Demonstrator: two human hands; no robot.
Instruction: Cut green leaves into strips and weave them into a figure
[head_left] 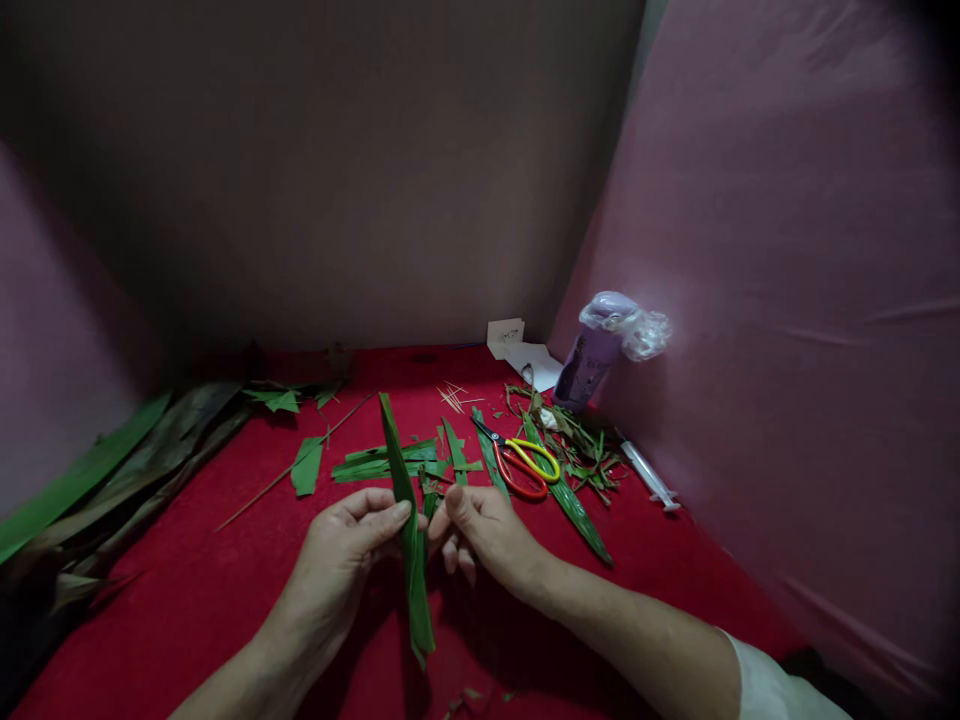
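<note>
My left hand [358,535] pinches a long folded green leaf strip [417,590] between thumb and fingers. The strip stands nearly upright, its pointed tip leaning a little to the left. Close on its right side is my right hand [480,525], thumb and forefinger pressed together beside a small leaf bit; what they hold, if anything, I cannot make out. Just beyond the hands lie flat cut leaf pieces [375,463]. Scissors [525,462] with one red and one yellow handle rest past my right hand, partly over a long leaf [577,520].
Wooden toothpicks [452,398] lie scattered farther back. To the right are a heap of leaf scraps [589,445], a syringe [646,470] and a purple, plastic-wrapped container [589,355]. White papers [532,363] sit by the back wall. Large leaves [142,450] and a thin stick [277,478] lie left on red cloth [202,590].
</note>
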